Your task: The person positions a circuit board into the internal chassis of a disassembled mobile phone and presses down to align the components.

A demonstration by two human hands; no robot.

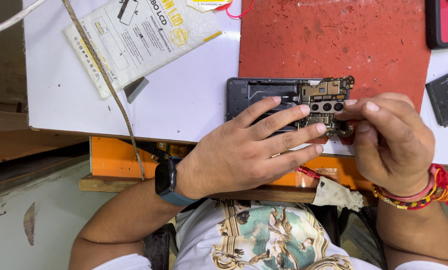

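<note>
A smartwatch (165, 179) on the left wrist sits closest to the lens as a seated person in a printed T-shirt (264, 237) works at a bench. The left hand (244, 152) lies flat with fingers spread and straight, fingertips pressing down on an opened phone (256, 95) and on the edge of its circuit board (326, 102); it grips nothing. The right hand (391, 140), threads (424, 192) tied round its wrist, curls inward and pinches the board's right end between thumb and fingertips. The phone lies back-off across the near edge of a white worktop (184, 90), its board end over a red mat (334, 40). A printed parts packet (139, 35) rests further left, a dark battery (446, 95) at the far right.
</note>
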